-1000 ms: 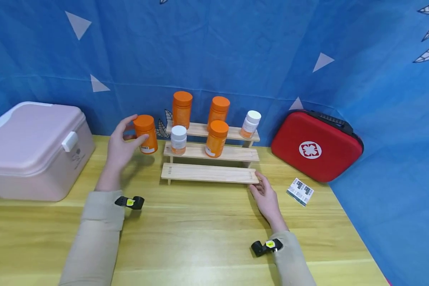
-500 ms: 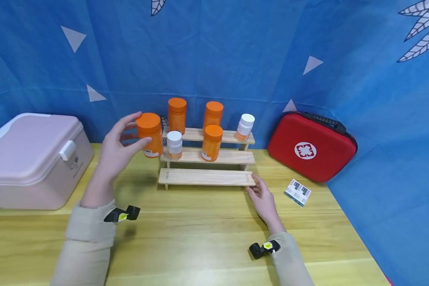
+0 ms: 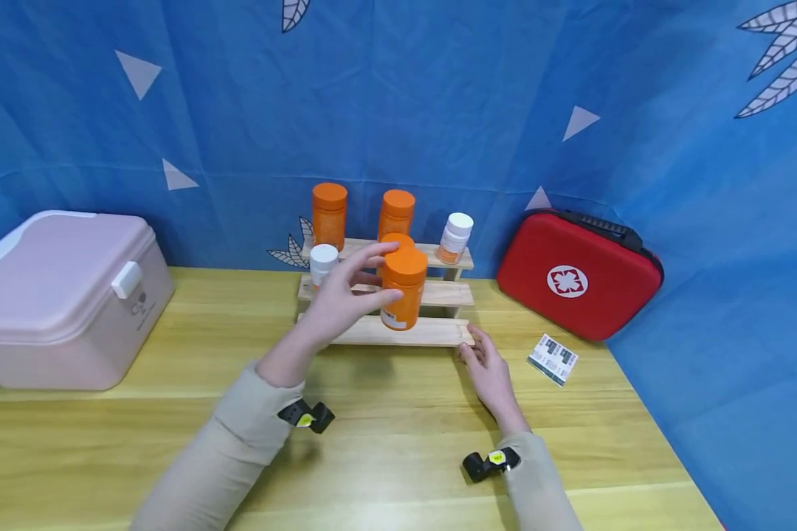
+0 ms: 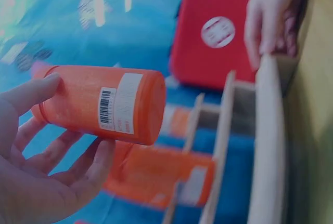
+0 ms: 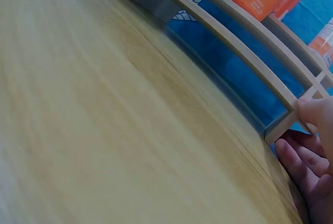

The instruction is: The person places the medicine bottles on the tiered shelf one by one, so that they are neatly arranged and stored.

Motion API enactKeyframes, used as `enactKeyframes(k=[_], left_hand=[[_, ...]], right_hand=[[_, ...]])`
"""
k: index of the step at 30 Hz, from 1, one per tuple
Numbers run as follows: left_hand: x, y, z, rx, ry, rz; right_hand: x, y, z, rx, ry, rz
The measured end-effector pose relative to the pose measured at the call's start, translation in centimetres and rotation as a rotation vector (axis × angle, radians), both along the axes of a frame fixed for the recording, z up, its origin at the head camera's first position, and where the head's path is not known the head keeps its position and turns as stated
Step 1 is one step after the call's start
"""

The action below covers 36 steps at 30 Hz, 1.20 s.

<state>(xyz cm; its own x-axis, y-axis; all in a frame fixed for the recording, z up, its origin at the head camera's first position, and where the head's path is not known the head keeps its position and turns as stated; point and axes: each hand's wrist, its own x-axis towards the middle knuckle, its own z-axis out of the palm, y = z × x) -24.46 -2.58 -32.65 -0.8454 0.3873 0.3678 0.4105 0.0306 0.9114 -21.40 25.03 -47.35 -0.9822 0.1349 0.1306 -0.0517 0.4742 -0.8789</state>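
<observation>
My left hand (image 3: 335, 299) grips an orange pill bottle (image 3: 408, 295) between thumb and fingers. In the head view it overlaps the lowest step (image 3: 445, 332) of a three-step wooden rack; in the left wrist view the bottle (image 4: 88, 102) shows a barcode label. My right hand (image 3: 490, 376) holds the right end of that step, thumb and fingers around the rack's corner (image 5: 283, 122). Two orange bottles (image 3: 330, 215) and a white-capped bottle (image 3: 454, 237) stand on the top step. On the middle one are another white-capped bottle (image 3: 323, 259) and an orange bottle mostly hidden behind the held one.
A pink lidded box (image 3: 66, 295) sits at the left of the wooden table (image 3: 385, 428). To the right, a red first-aid case (image 3: 581, 273) leans against the blue cloth backdrop (image 3: 252, 96), with a small printed card (image 3: 553, 359) in front of it.
My left hand has carried the orange pill bottle rightward from beside the rack to in front of its middle. My right hand keeps its hold on the rack's end. The head view shifted slightly.
</observation>
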Motion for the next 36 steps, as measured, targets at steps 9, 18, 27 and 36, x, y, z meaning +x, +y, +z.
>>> enactKeyframes(k=[9,18,27,36], left_hand=[[-2.0,6.5,-1.3,-0.016,0.061,0.043],[-4.1,10.7,-2.6,-0.121,0.159,0.154],[-5.7,12.1,-4.1,-0.200,0.158,0.252],[-5.0,12.2,-4.7,-0.293,0.188,0.239]], right_hand=[[-0.1,-0.1,0.1,0.013,0.013,0.003],[0.0,0.0,0.0,-0.001,0.014,0.002],[0.0,-0.1,0.0,-0.003,0.024,0.004],[0.2,0.1,0.1,-0.002,0.034,-0.010]])
